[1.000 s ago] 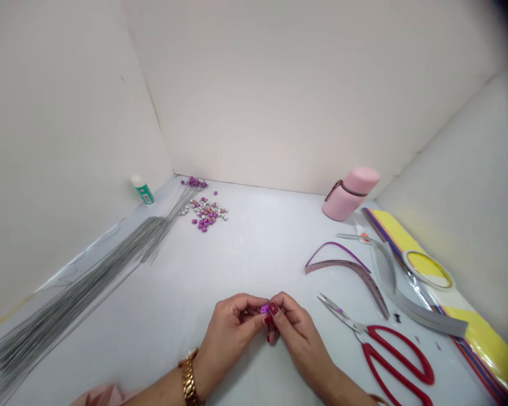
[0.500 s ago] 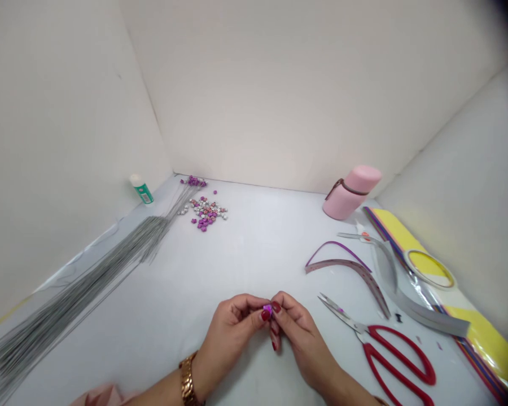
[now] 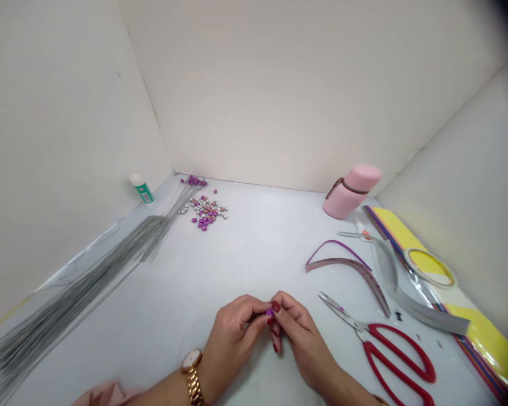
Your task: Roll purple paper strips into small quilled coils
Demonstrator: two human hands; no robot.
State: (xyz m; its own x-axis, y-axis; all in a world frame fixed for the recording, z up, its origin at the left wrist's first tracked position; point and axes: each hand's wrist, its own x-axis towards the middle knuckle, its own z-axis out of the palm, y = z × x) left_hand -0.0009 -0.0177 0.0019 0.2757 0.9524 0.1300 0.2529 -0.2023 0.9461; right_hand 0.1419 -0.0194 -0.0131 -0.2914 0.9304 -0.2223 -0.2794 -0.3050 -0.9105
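Observation:
A small purple folded paper star [image 3: 270, 312] is pinched between both hands near the table's front. My left hand [image 3: 240, 327], a gold watch [image 3: 192, 361] on its wrist, closes thumb and index finger on its left side. From the other side my right hand [image 3: 298, 327] grips it the same way, with its lower fingers curled beneath. The fingertips hide most of the star. Right of my hands lie red-handled scissors [image 3: 364, 330], blades parted. Beyond them are a thin purple paper strip [image 3: 336, 243] and a bundle of pinkish strips [image 3: 355, 266].
Small purple, silver and pink stars [image 3: 207, 211] lie in a pile at the back left. Grey wire stems [image 3: 80, 293] stretch along the left, beside a glue stick [image 3: 142, 189]. A pink bottle [image 3: 351, 192], grey strips [image 3: 432, 318], a tape roll [image 3: 452, 276] and yellow paper [image 3: 393, 225] occupy the right.
My left wrist has rolled, bringing the watch face into view. The left thumb has shifted slightly right and down at the star. My right hand stays nearly still.

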